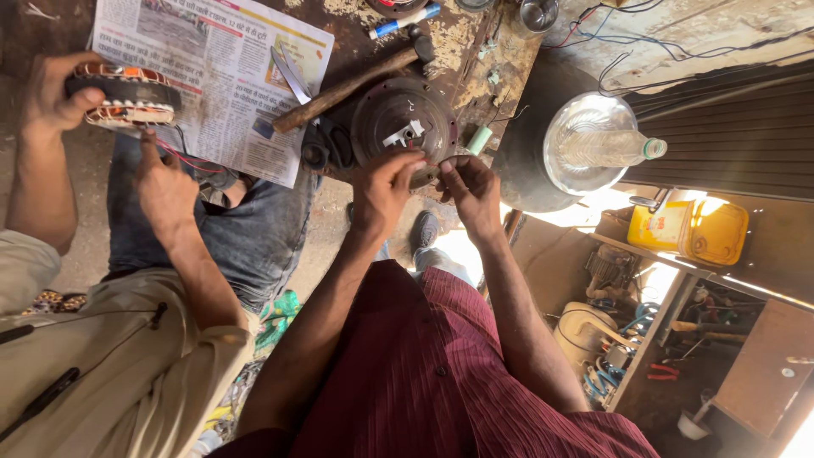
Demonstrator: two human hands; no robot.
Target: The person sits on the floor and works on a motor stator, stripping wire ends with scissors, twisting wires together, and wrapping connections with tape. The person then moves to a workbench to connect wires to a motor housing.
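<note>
Bench: a dark round motor cover lies flat at the bench's near edge, a hammer just beside it on newspaper
Progress: cover looks off its motor and apart from the winding; fitting appears not yet done, by judgement
Left hand: fingers bent, tips on the cover's near rim; nothing clearly gripped
Right hand: fingers nearly closed, pinching something small; cannot tell what
Co-worker: two other hands at left hold a copper-wound stator
</note>
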